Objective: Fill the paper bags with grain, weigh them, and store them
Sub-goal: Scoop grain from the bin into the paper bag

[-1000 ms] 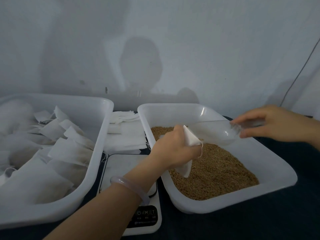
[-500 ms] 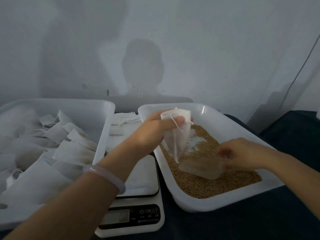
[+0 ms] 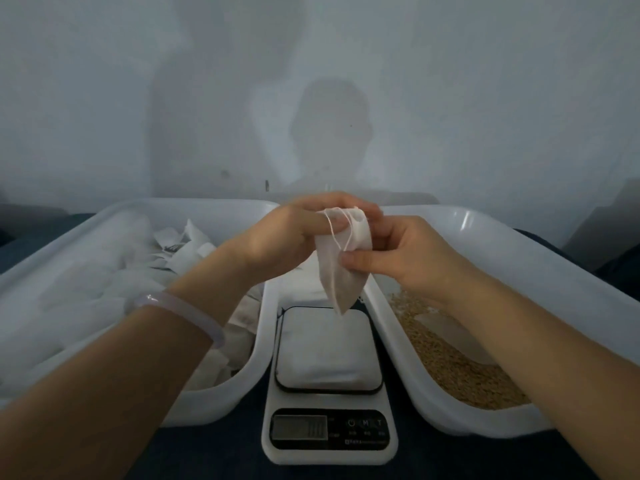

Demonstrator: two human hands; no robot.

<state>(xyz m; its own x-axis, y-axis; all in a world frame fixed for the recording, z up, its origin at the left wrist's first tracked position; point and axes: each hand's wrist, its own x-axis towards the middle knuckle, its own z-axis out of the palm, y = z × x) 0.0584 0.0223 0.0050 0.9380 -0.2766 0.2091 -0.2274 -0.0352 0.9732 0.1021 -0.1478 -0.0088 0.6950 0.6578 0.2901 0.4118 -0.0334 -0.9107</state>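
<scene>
A small white paper bag [image 3: 341, 268] with a drawstring hangs in the air above the white digital scale [image 3: 329, 382]. My left hand [image 3: 294, 237] pinches the bag's top edge. My right hand [image 3: 398, 258] pinches the string against the bag's right side. The bag's lower tip bulges slightly and points down at the scale's platform. To the right, a white tub [image 3: 485, 244] holds brown grain [image 3: 460, 372], with a clear scoop [image 3: 446, 330] lying in it. To the left, another white tub [image 3: 104, 220] holds several white bags [image 3: 187, 251].
A stack of flat white bags [image 3: 304, 292] lies behind the scale between the two tubs. Everything stands on a dark blue surface [image 3: 214, 455]. A grey wall rises close behind the tubs.
My right hand left the scoop in the grain and came up to the bag. My left hand carried the bag left, from over the grain tub to over the scale.
</scene>
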